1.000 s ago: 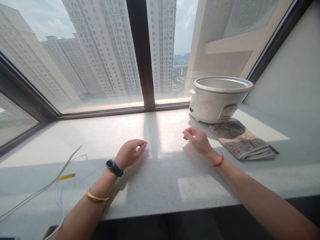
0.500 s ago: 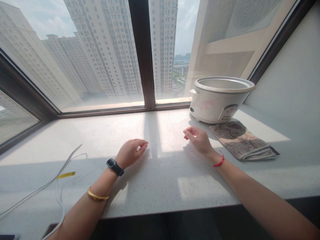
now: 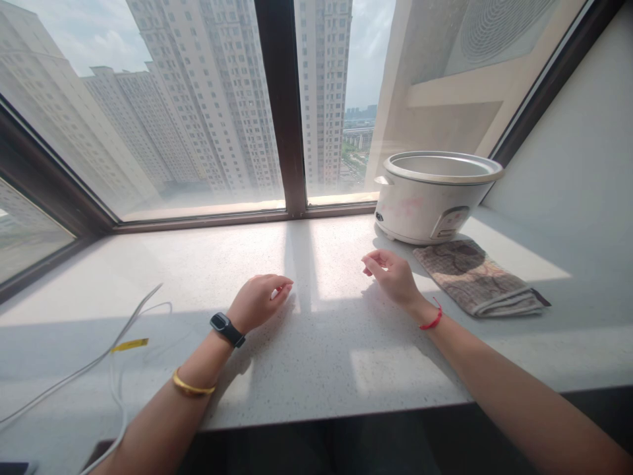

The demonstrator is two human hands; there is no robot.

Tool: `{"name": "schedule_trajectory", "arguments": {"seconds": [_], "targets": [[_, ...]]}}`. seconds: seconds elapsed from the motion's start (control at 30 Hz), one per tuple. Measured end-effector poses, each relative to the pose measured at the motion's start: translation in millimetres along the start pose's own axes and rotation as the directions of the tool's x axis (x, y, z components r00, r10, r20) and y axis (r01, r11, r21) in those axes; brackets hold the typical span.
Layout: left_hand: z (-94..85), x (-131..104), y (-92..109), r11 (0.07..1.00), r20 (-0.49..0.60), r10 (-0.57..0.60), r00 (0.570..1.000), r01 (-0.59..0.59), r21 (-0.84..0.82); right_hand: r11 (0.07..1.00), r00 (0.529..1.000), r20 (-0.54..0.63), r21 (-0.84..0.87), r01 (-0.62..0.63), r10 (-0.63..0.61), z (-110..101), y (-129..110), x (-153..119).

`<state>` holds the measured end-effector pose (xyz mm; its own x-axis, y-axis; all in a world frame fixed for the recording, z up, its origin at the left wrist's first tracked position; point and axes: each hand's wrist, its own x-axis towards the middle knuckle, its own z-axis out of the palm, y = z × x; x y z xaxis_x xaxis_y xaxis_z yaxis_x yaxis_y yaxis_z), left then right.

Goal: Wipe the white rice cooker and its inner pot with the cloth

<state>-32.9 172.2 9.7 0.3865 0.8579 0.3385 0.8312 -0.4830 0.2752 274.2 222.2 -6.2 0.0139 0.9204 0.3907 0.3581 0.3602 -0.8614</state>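
My left hand (image 3: 260, 302) rests on the speckled white windowsill (image 3: 297, 369), its fingers loosely curled in and the thumb close to them, with nothing held. To its right, my right hand (image 3: 391, 274) is over the sill in a similar loose curl, also holding nothing that I can see. A folded brown patterned cloth (image 3: 477, 277) lies just right of my right hand, apart from it. Behind the cloth's far edge stands a white rice cooker (image 3: 425, 204) without a lid, its control panel facing front right. No object touches either hand.
A white cable (image 3: 119, 389) with a yellow tag (image 3: 129, 345) runs along the sill at left, passing by my left forearm. A dark object (image 3: 17, 468) shows at the bottom left corner. Dark-framed window panes (image 3: 289, 132) border the sill's back, and a white wall (image 3: 583, 165) the right.
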Motion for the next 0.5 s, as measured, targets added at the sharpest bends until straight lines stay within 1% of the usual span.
{"name": "schedule_trajectory", "arguments": {"seconds": [0.27, 0.5], "targets": [[-1.1, -0.1, 2.1, 1.000, -0.011, 0.004, 1.000, -0.004, 0.005, 1.000, 1.000, 0.002, 0.015, 0.003, -0.004, -0.6, 1.0, 0.2], [1.3, 0.0, 0.1, 1.000, 0.003, 0.003, 1.000, -0.003, -0.005, 1.000, 1.000, 0.005, 0.005, 0.001, -0.001, -0.1, -0.6, 0.3]]}}
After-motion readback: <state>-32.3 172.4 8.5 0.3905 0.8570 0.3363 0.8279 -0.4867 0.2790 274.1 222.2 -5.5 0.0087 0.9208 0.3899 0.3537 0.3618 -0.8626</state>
